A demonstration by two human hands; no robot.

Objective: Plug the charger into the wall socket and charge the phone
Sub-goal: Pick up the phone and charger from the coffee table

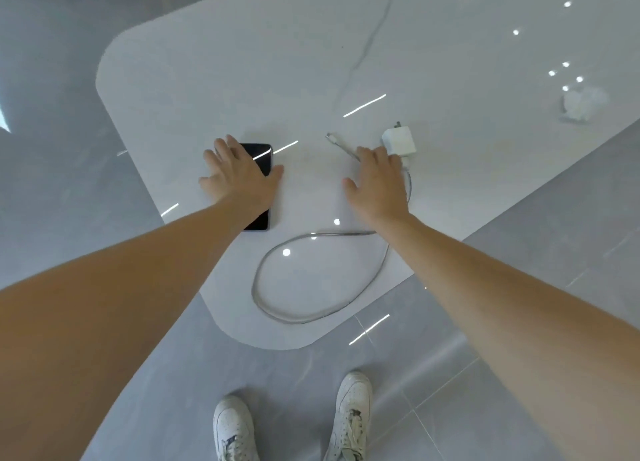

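A black phone (260, 156) lies flat on the white table (242, 80), screen up. My left hand (239, 176) is spread over it with fingers apart, covering its middle. A white charger block (400, 140) with metal prongs rests to the right. Its grey cable (287, 308) loops toward the near table edge, and the cable's plug end (334, 139) lies between phone and charger. My right hand (377, 183) hovers with fingers apart over the cable just beside the charger, holding nothing. No wall socket is in view.
A second thin cable (370, 41) runs from the table's far edge toward the middle. A crumpled white paper (581, 104) sits at the far right. Grey tiled floor surrounds the table; my two white shoes (294, 422) stand by its near corner.
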